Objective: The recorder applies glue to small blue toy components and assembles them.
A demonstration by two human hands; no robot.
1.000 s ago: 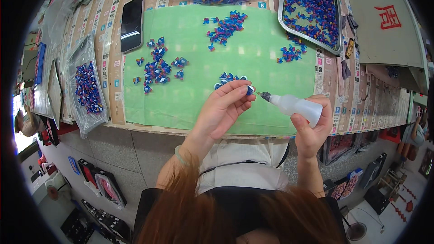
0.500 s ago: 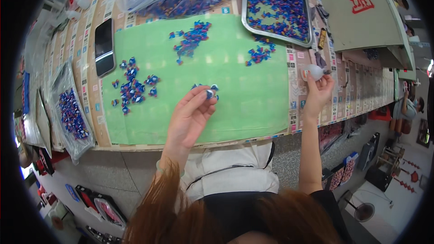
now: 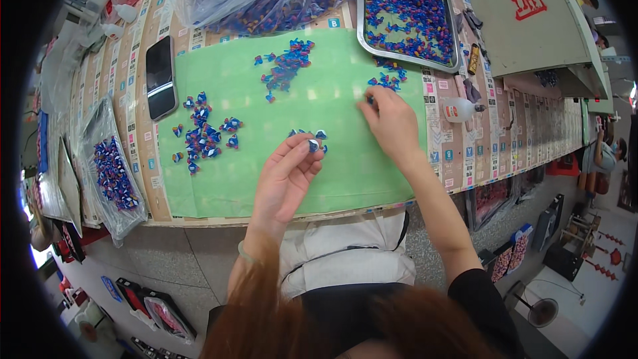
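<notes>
Between thumb and fingertips, my left hand [image 3: 284,176] pinches a small blue-and-white plastic piece [image 3: 313,146]. A few similar pieces [image 3: 321,134] lie just beyond those fingers on the green sheet [image 3: 352,183]. My right hand [image 3: 393,123] reaches to the near edge of a small pile of blue-and-red pieces [image 3: 397,73] below the metal tray. Its fingers are drawn together there; whether they hold a piece is hidden. Right of that hand, a white squeeze bottle [image 3: 458,110] lies on its side on the table.
A metal tray [image 3: 458,40] of blue and orange pieces stands at the back right, beside a grey box [image 3: 538,33]. More pieces lie in loose heaps [image 3: 203,134] [image 3: 289,66]. A phone [image 3: 161,80], a bagged tray [image 3: 116,173] and a large plastic bag [image 3: 286,0] surround the sheet.
My right hand has let go of the squeeze bottle and moved left to the small pile by the tray. The left hand keeps its pinch on the piece.
</notes>
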